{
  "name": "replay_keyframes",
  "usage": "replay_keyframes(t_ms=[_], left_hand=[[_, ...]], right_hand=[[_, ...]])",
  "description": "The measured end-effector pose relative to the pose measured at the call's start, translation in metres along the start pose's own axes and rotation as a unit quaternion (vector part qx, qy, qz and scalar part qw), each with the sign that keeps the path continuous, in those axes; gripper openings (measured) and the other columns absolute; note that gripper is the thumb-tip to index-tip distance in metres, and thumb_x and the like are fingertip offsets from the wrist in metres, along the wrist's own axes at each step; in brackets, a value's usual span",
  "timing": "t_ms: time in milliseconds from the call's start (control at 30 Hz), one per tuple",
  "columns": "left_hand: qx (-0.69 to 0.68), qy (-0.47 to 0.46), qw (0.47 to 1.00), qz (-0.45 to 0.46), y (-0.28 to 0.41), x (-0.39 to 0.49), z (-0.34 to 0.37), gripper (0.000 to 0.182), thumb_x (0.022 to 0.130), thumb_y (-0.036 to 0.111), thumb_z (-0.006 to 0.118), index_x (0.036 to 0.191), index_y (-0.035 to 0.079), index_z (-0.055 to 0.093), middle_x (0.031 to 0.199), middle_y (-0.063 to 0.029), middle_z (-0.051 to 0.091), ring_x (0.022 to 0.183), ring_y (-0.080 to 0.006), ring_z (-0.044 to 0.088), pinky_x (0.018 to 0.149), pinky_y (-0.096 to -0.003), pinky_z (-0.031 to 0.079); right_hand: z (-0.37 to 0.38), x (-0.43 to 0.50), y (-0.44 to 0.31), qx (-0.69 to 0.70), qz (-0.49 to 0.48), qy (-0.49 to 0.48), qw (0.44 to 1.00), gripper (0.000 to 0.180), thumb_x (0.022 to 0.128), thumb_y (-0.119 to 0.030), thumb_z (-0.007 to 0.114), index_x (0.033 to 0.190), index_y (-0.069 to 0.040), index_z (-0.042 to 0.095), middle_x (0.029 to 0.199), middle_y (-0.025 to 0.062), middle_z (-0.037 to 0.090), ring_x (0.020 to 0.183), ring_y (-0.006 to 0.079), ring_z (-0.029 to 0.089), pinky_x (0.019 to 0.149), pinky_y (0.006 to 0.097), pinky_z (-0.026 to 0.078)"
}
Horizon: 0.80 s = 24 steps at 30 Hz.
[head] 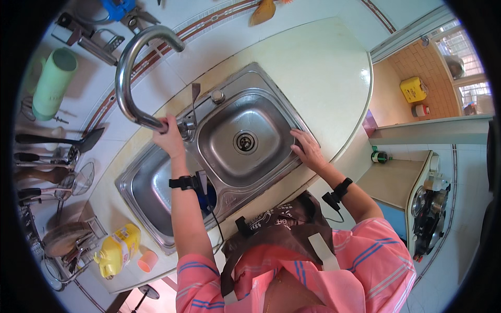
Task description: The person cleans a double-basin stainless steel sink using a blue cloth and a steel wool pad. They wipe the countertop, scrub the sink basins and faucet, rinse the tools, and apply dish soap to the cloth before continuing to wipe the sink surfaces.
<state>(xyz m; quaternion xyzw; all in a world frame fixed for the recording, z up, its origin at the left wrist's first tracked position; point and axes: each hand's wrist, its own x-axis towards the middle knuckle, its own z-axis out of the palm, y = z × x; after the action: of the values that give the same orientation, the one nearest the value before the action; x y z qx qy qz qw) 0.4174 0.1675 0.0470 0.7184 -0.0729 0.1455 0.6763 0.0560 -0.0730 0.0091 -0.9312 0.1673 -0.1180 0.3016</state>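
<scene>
A stainless steel double-bowl sink [270, 113] lies before me, set in a pale countertop. My left hand [170, 137] is closed around the lower end of the curved metal faucet spout [123, 78], beside the faucet's upright lever [195, 96]. The spout arches up toward the tiled wall. On the right bowl's edge rests my right hand [307, 148], palm down with fingers slightly apart, holding nothing. The drain strainer [245, 142] shows at the bottom of that bowl. A blue item [209, 199] in the left bowl is partly hidden behind my left forearm.
At the lower left stand a yellow plastic bottle [121, 248], an orange cup [147, 261] and a dish rack [92, 231]. Utensils, including a black spatula [92, 139], hang on the left wall near a green bottle-shaped container [54, 84]. Countertop [325, 74] extends right.
</scene>
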Motion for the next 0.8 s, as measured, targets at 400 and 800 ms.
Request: replay_keyframes(t_ms=[400, 800], left_hand=[[-0.050, -0.017, 0.982, 0.180, 0.082, 0.046, -0.005, 0.019, 0.092, 0.013, 0.075, 0.086, 0.000, 0.062, 0.073, -0.0016, 0.064, 0.067, -0.0096, 0.063, 0.062, -0.0244, 0.050], [0.014, -0.014, 1.000, 0.009, 0.050, 0.011, 0.001, 0.024, 0.089, 0.013, 0.076, 0.075, -0.001, 0.063, 0.069, -0.0017, 0.063, 0.069, -0.0080, 0.059, 0.066, -0.0270, 0.049]], right_hand=[[0.012, -0.015, 0.010, -0.089, -0.060, -0.004, 0.994, 0.045, 0.089, -0.024, 0.073, 0.130, -0.010, 0.062, 0.137, 0.0097, 0.061, 0.136, 0.0317, 0.050, 0.111, 0.0462, 0.043], [0.008, -0.014, 0.003, -0.101, -0.021, -0.026, 0.994, 0.042, 0.090, -0.018, 0.071, 0.130, -0.010, 0.062, 0.138, 0.0079, 0.061, 0.138, 0.0315, 0.048, 0.112, 0.0451, 0.041]])
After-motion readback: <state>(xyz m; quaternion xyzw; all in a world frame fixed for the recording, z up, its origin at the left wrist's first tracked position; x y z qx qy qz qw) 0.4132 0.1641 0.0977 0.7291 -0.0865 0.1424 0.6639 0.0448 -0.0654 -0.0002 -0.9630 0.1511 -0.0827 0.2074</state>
